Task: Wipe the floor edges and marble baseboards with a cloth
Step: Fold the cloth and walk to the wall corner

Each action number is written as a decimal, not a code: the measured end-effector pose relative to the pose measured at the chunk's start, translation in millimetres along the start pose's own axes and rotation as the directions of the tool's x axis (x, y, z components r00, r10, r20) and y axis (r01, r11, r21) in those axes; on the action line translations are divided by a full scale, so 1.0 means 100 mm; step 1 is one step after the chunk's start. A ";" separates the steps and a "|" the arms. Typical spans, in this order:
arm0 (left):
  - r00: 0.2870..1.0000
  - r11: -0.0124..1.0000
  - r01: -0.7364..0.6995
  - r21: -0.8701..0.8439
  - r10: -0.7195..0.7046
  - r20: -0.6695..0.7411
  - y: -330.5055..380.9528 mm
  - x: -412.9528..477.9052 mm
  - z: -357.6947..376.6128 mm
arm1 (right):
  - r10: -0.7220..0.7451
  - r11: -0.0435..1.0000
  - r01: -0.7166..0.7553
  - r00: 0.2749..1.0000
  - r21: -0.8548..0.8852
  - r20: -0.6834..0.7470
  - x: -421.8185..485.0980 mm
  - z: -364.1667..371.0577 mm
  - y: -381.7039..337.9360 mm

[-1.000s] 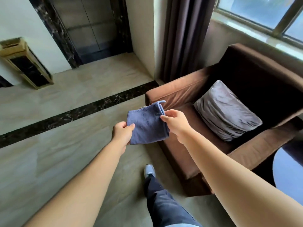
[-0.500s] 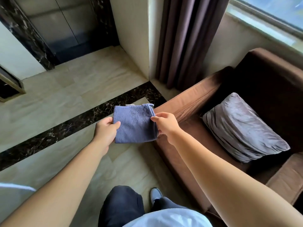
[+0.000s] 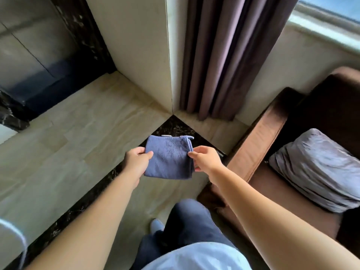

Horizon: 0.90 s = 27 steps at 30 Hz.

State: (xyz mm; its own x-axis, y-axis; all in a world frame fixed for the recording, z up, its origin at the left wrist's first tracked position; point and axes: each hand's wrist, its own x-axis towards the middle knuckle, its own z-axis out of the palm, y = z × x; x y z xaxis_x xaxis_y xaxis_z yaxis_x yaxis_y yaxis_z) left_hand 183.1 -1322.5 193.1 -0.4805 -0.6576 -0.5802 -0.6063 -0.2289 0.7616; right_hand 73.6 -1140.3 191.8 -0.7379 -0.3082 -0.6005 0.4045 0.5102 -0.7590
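Head view | left hand (image 3: 136,162) and right hand (image 3: 206,160) each pinch a side of the folded cloth (image 3: 168,158) above the floor (image 3: 68,143) | probably squaring a wiping pad

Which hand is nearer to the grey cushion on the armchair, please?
Right. The right hand pinches the blue cloth on its armchair side, nearest the grey cushion; the left hand holds the opposite edge, farther away.
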 end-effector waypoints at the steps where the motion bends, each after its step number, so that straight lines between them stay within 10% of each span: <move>1: 1.000 1.000 -0.010 0.025 0.009 0.018 0.17 0.23 -0.01 | 0.013 1.000 -0.012 0.999 0.028 -0.033 0.14 0.04 -0.13; 16: 0.973 0.966 0.098 0.241 -0.143 0.180 1.11 3.72 1.07 | 0.196 0.977 -0.205 0.972 -0.063 -0.129 3.65 0.16 -1.14; 27: 0.958 0.906 0.044 0.422 -0.157 0.239 -0.10 6.98 2.52 | 0.154 0.912 -0.220 0.966 -0.345 -0.207 6.77 0.86 0.32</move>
State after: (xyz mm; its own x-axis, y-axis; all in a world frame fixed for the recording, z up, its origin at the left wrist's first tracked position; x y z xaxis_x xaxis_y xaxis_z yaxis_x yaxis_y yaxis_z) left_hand -305.9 -1597.9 -292.3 -0.5163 -0.4230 -0.7447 -0.8374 0.0670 0.5425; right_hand -366.7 -1401.5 -260.3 -0.7623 -0.0530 -0.6451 0.3445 0.8105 -0.4737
